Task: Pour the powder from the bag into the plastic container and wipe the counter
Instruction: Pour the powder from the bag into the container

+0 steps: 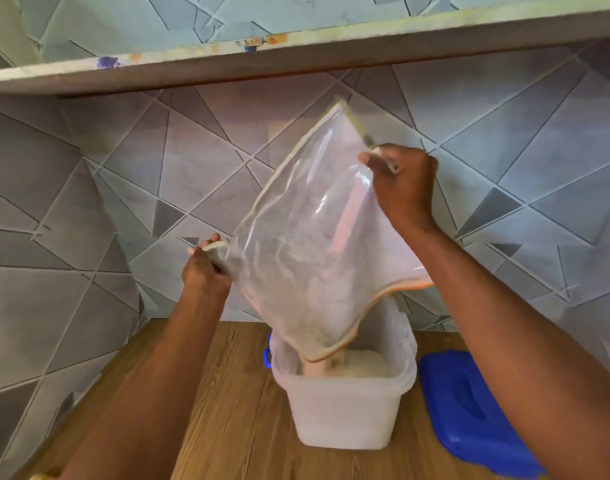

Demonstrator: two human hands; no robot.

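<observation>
The wall [88, 188] behind fills most of the frame, covered in grey and pale blue tiles with a pattern of triangles, and a long shelf [296, 53] crosses the upper part from left to right, its front edge marked with small stains of colour. Below, in the lower middle, is the wooden bench [234, 410] with a brown grain. Above it, in the centre of the frame, a person holds a large clear plastic bag [314, 237] tilted, with its low corner pointing down into the plastic container [341, 410]. The bag is dusty white inside and looks almost empty. The right hand [404, 185], upper right of centre, grips the high edge of the bag, its fingers curled around the rim. The left hand [206, 271], left of centre, pinches the other edge of the bag between thumb and fingers. The container is white and half transparent, it stands open on the bench in the lower centre, and the white powder [362, 365] lies heaped inside it, just under the bag's corner. A blue lid [469, 410] lies flat on the bench just to the right of the container. A small blue handle [267, 356] shows at the container's left side.
</observation>
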